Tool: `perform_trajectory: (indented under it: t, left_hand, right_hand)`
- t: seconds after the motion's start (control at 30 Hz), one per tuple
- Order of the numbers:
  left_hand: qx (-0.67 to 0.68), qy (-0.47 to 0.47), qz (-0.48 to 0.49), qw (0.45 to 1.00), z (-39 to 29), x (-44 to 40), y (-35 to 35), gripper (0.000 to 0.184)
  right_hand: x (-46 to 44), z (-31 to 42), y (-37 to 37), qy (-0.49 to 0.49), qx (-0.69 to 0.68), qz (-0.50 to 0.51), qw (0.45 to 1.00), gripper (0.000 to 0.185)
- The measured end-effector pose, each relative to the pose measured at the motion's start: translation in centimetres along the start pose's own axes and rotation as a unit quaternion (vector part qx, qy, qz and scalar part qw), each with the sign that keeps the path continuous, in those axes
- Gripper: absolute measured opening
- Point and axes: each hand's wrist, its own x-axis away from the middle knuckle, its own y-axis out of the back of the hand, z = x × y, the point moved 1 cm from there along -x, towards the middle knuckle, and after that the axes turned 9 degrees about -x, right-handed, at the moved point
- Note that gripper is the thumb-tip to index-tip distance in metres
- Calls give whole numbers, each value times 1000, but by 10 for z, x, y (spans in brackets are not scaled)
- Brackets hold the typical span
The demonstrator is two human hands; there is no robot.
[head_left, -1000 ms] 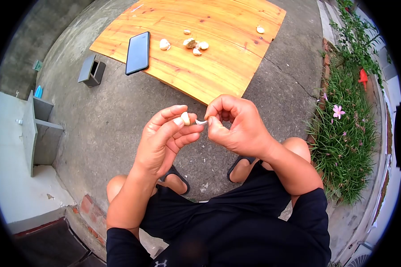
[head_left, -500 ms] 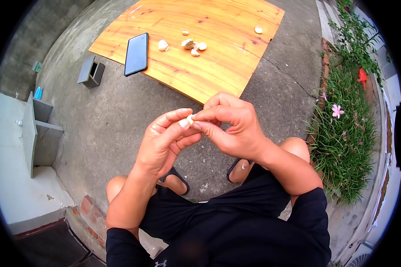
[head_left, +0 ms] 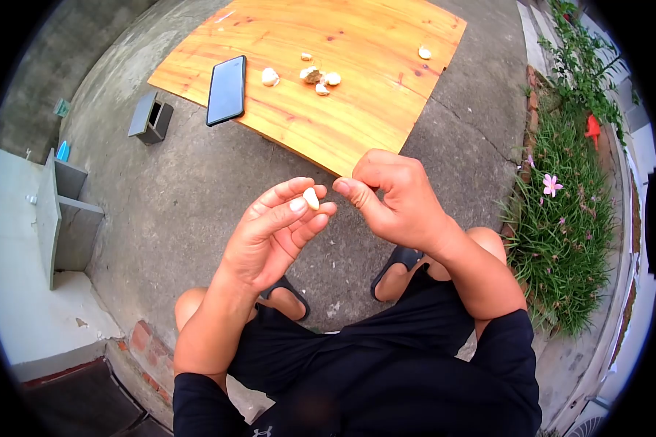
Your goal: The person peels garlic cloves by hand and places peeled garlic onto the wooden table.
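Note:
A pale, smooth garlic clove (head_left: 311, 199) is pinched between the thumb and fingertips of my left hand (head_left: 266, 237), held out in front of the table's near corner. Just to its right, apart from the clove, is my right hand (head_left: 397, 198), its thumb pressed against curled fingers. Whatever it may hold is hidden. On the wooden table (head_left: 357, 116) beyond lie a garlic piece (head_left: 270, 77), a brownish broken garlic head (head_left: 310, 74) with cloves around it, a small piece (head_left: 306, 57), and a lone clove (head_left: 424, 52) near the right edge.
A dark-screened phone or tablet (head_left: 227, 90) lies at the table's left edge, slightly overhanging. A grey box-like stool (head_left: 151, 120) stands on the concrete floor (head_left: 168, 189) to the left. Grass with pink flowers (head_left: 552, 185) borders the right side.
My right hand has pulled away from the clove to the right, its fingers curling in. The clove stays in my left hand and now shows more fully.

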Motion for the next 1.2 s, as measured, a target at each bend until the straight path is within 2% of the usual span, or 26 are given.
perform_trajectory:
  t: [0.03,0.13,0.17,0.27,0.3,0.43,0.53,0.6,0.67,0.77,0.87,0.93,1.0,1.1,1.2]
  left_hand:
    - [-16,-8,-4,1000,2,0,1,32]
    - [-66,-10,2,998,2,-3,3,34]
    - [-82,-11,-15,996,3,-5,1,38]
    - [-134,-22,19,991,3,-9,6,43]
    - [-160,-23,-4,987,3,-10,4,47]
    - [-211,-39,-34,976,5,-13,2,45]
    - [-245,-53,-76,965,5,-18,-2,43]
    - [-245,-66,-96,962,5,-22,-1,39]
    - [-263,-67,-87,958,5,-25,1,34]
    - [-279,-56,-68,956,5,-26,0,31]
    - [-281,-48,-61,956,4,-25,-2,29]
    - [-274,-52,-58,958,3,-25,0,27]
    - [-267,-57,-57,960,1,-24,0,26]
    - [-265,-55,-54,961,-1,-24,1,24]
    - [-263,-53,-56,962,-2,-23,2,22]
  right_hand:
    - [0,1,2,-10,-1,8,1000,11]
    - [-5,19,-5,8,-131,-26,991,25]
    - [-5,18,-5,-8,-178,7,984,32]
    - [-4,6,-15,72,-156,29,985,35]
    - [-5,8,-17,82,-150,14,985,28]
    - [-10,11,-7,11,-147,60,987,13]
    - [-19,8,-1,2,-119,-23,993,10]
    - [-37,-4,14,32,5,-96,995,11]
    - [-55,-38,32,65,142,-128,979,12]
    - [-71,-69,50,17,244,-108,963,16]
    - [-81,-83,65,-32,210,-99,972,20]
    - [-95,-88,88,-51,186,-166,967,23]
    - [-114,-128,121,-6,292,-226,929,24]
    - [-126,-160,142,-48,397,-263,878,25]
    - [-136,-175,150,-167,302,-209,915,25]
